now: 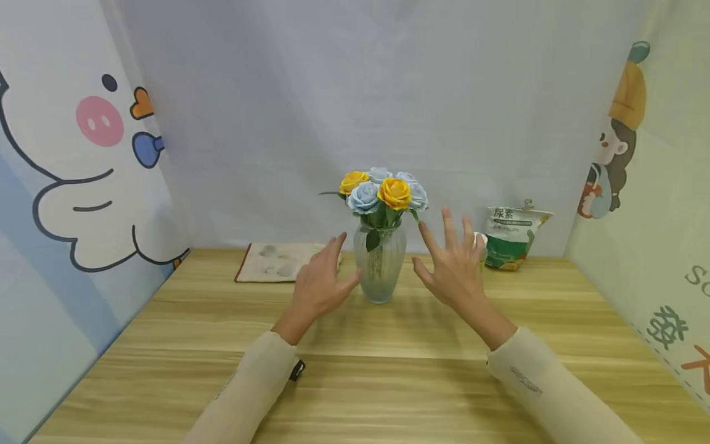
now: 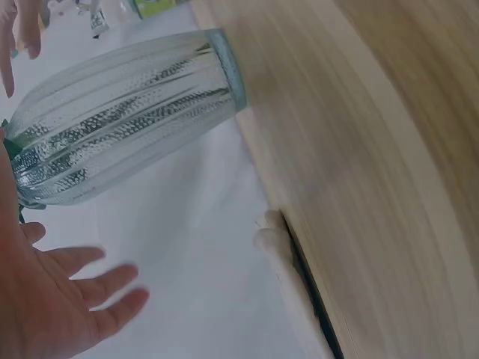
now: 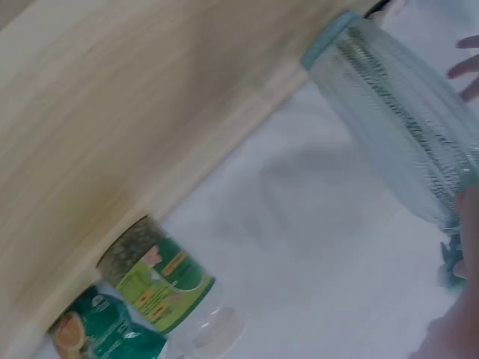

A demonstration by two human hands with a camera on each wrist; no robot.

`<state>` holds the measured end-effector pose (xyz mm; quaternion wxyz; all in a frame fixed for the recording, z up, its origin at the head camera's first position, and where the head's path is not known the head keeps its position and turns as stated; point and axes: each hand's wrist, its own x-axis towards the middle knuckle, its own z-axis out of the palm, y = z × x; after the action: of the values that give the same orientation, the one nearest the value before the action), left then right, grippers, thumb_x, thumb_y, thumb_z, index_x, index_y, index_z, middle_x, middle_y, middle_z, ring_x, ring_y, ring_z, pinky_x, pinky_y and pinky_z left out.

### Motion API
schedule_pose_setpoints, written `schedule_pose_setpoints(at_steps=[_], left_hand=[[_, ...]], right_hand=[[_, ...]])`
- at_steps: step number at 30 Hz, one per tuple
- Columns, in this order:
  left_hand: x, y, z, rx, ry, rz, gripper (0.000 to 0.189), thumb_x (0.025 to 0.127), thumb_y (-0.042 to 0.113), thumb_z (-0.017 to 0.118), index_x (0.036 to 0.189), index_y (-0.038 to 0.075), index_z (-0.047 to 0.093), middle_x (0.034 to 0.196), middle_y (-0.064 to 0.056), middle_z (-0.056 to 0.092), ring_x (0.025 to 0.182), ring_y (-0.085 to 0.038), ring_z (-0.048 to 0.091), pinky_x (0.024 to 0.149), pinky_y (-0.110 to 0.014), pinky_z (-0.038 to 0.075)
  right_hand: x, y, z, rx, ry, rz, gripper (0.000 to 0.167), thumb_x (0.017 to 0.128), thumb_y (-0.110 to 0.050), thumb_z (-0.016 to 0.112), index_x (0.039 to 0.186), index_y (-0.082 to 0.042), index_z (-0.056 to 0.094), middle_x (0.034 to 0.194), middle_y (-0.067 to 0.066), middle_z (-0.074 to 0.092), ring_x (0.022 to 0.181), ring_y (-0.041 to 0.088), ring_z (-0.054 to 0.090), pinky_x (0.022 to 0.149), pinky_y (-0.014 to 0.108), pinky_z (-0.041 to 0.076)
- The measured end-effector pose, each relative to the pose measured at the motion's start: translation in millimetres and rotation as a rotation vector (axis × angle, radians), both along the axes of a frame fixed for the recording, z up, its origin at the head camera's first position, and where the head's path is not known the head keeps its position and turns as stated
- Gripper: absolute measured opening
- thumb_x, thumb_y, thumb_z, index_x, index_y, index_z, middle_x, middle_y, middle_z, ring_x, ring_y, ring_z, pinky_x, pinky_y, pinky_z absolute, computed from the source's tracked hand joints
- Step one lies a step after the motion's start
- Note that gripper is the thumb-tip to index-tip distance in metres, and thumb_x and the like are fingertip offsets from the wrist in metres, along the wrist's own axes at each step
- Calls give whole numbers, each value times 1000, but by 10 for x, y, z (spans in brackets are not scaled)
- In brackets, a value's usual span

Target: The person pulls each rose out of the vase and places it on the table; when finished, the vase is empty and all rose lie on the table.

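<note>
A ribbed clear glass vase (image 1: 380,265) stands upright on the table, holding yellow roses (image 1: 395,193) and pale blue roses (image 1: 363,197) with green leaves. On its left side my left hand (image 1: 322,277) is held with fingers extended, apart from the glass in the left wrist view. My right hand (image 1: 456,265) is raised on the other side with its fingers spread, and nothing is in it. The wrist views show the vase (image 2: 127,112) between the two hands, its thick base (image 3: 329,39) on the wood.
Behind the left hand lies a beige cloth mat (image 1: 272,262) with grey spots and a dark red edge. At the back right stand a green and white bag (image 1: 507,240) with a clip and a clear jar (image 3: 157,277) of dark granules. A pale curtain (image 1: 266,123) closes the back.
</note>
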<state>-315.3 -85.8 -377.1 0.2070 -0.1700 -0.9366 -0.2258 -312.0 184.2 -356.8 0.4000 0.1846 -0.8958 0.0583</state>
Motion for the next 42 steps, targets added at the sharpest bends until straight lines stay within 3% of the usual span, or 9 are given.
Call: schedule_pose_setpoints(at_steps=[3,7,9,11,14,21,33,42], left_hand=[[32,31,14,104,-45,-46,79,92,51,56,158,21,25,145,-11,51,120,-34,56,79,-54,52],[45,54,11,233,-55,-95,78,91,45,63,156,16,30,151,-8,45,123,-34,55,87,-53,52],[39,64,12,330,-50,-128,78,90,39,68,154,12,33,151,-9,43,124,-36,54,90,-52,51],[19,84,19,417,-58,-164,78,89,34,72,153,10,33,152,-10,42,125,-38,53,95,-52,49],[-38,136,39,500,-86,-197,80,89,32,74,153,9,32,153,-12,39,128,-39,50,102,-52,44],[-142,255,55,645,-153,-206,83,89,31,75,153,9,28,157,-13,33,137,-40,40,108,-52,38],[-182,371,42,713,-106,-223,80,86,26,79,150,8,34,154,-11,38,135,-36,42,108,-51,39],[-226,452,59,705,-124,-218,86,84,32,81,152,14,32,155,-7,37,140,-34,36,109,-56,35]], right_hand=[[96,-54,40,-104,-53,74,56,89,-33,65,142,-18,54,151,23,33,130,52,30,94,69,28],[234,-120,123,-212,-132,161,50,88,-25,65,136,-15,59,140,19,45,120,45,40,94,64,30],[286,-151,184,-258,-189,200,44,89,-23,65,132,-13,62,134,16,53,116,41,48,92,59,39],[323,-182,246,-316,-260,247,36,91,-20,64,126,-10,66,124,13,62,109,35,58,85,52,48],[343,-236,324,-416,-346,297,26,93,-18,64,114,-6,71,112,10,70,98,29,65,69,44,54],[269,-382,390,-540,-309,372,17,91,-13,65,101,-2,74,103,12,72,88,29,68,68,42,54],[182,-496,479,-792,-438,476,22,95,-17,67,108,0,73,112,11,71,86,30,68,67,34,55],[68,-565,491,-887,-408,508,23,92,-9,70,112,2,71,114,16,70,82,31,68,54,22,51]])
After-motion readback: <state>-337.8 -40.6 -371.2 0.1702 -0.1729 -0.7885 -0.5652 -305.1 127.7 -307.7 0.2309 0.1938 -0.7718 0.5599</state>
